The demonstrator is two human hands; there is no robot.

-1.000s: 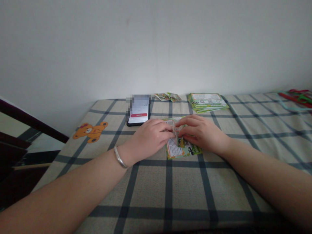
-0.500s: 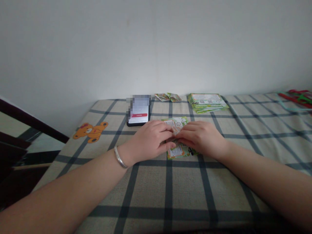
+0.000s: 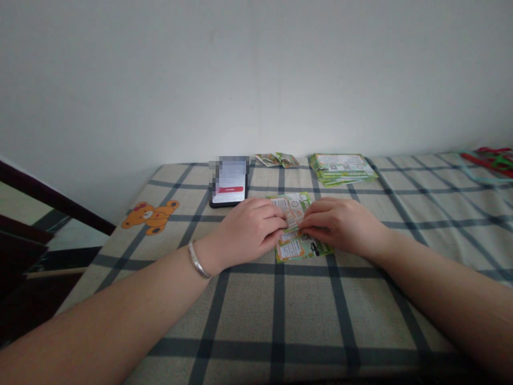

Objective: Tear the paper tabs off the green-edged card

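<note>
A green and orange printed leaflet (image 3: 297, 247) lies on the checked cloth (image 3: 280, 315) in the middle. Both my hands rest on it, fingertips meeting over its centre. My left hand (image 3: 246, 231), with a silver bangle at the wrist, has its fingers curled and pinched on the paper. My right hand (image 3: 340, 224) is likewise curled, its fingertips pressing the leaflet's middle. The part of the leaflet under my fingers is hidden.
A black phone (image 3: 229, 184) with a lit screen lies behind my left hand. A stack of green leaflets (image 3: 340, 167) and two small folded pieces (image 3: 276, 159) sit near the wall. Red and green items (image 3: 491, 159) lie far right. A bear print (image 3: 151, 216) marks the cloth's left edge.
The raised fold of the leaflet has been pressed down flat. My hands lowered onto the paper, then drew slightly apart along it.
</note>
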